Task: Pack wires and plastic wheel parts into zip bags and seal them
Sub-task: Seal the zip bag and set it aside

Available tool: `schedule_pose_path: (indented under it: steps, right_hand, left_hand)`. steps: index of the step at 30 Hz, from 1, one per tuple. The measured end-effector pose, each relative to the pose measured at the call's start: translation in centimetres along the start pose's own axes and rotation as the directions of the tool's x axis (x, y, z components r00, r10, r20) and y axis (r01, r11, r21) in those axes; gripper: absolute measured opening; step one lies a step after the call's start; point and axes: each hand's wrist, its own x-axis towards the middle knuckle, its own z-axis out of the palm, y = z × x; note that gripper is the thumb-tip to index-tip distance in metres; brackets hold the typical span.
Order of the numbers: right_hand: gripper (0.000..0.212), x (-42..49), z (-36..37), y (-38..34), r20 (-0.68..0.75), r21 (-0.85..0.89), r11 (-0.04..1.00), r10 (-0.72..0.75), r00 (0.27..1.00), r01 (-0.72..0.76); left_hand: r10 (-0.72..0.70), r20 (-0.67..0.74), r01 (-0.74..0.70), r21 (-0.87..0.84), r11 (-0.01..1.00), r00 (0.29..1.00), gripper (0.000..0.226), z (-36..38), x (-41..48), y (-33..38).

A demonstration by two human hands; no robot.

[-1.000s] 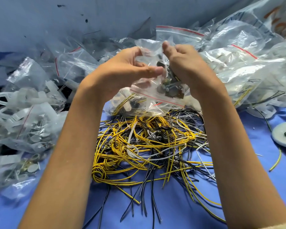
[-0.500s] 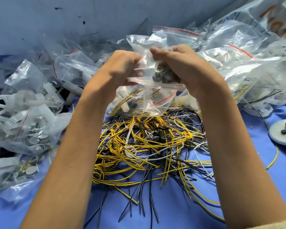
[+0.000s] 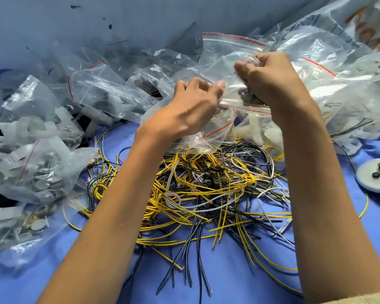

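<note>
Head view, left hand (image 3: 191,108) and right hand (image 3: 270,84) both pinching a clear zip bag (image 3: 228,69) above the wire tangle (image 3: 206,189), filled bags (image 3: 42,172) left of the tangle.

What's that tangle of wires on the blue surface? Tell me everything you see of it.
The tangle of wires is a loose heap of thin, flexible insulated strands, mostly yellow, with black and some white or grey, looped and crossed, cut ends fanning toward the viewer. It lies on the blue surface; clear plastic bags overlap its far edge.
</note>
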Motion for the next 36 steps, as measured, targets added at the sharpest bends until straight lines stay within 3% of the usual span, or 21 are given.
schedule_pose_path:
  steps: [4, 8, 12, 19, 25, 28, 30, 32, 34, 36]
  right_hand:
    - [0.038, -0.5, 0.0, -0.4, 0.029, 0.014, 1.000, 0.007, 1.000, -0.008]
    - [0.033, -0.4, 0.1, -0.5, -0.013, 0.011, 1.000, 0.003, 1.000, -0.002]
    - [0.025, -0.7, 0.1, -0.9, 0.049, 0.032, 0.999, 0.027, 0.998, -0.029]
    - [0.021, -1.0, -0.4, -0.7, 0.203, -0.157, 0.987, 0.076, 0.976, -0.044]
    - [0.021, -1.6, 0.4, -0.4, 0.401, -0.392, 0.920, 0.156, 0.903, 0.015]
    - [0.021, -1.8, 1.4, -0.4, 0.415, -0.451, 0.892, 0.198, 0.888, 0.012]
    - [0.015, -1.9, 1.6, -0.9, 0.415, -0.358, 0.934, 0.159, 0.896, 0.000]
    - [0.008, -2.1, 1.4, -1.3, 0.488, -0.100, 0.992, 0.121, 0.864, -0.082]
    - [0.022, -2.5, 1.2, -1.6, 0.571, 0.116, 0.977, 0.083, 0.817, -0.180]
    - [0.043, -2.6, 1.5, -1.5, 0.559, 0.168, 0.959, 0.099, 0.823, -0.229]
  left_hand:
    - [-0.017, -0.092, 0.042, 0.275, 0.960, 0.996, 0.042, -0.2, 0.2, -1.1]
    - [-0.053, -0.206, 0.163, 0.563, 0.810, 0.977, 0.042, -1.1, 0.8, -1.9]
    - [-0.028, -0.243, 0.153, 0.512, 0.845, 0.970, 0.024, -1.5, 0.5, -2.1]
    - [-0.054, -0.091, 0.091, 0.484, 0.870, 0.994, 0.048, -1.4, -0.2, -1.9]
    - [0.067, -0.010, -0.058, 0.394, 0.917, 0.998, 0.063, -2.4, -0.5, -0.8]
    - [0.144, -0.002, -0.134, 0.352, 0.926, 0.990, 0.071, -3.1, -0.8, 0.0]
    - [0.171, 0.020, -0.166, 0.377, 0.911, 0.985, 0.072, -3.4, -1.1, 0.3]
    - [0.198, 0.011, -0.186, 0.397, 0.899, 0.980, 0.069, -3.8, -1.3, 0.5]
    - [0.209, -0.025, -0.182, 0.394, 0.901, 0.978, 0.065, -4.3, -1.5, 0.6]
    - [0.197, -0.042, -0.169, 0.361, 0.917, 0.980, 0.065, -4.7, -1.6, 0.7]
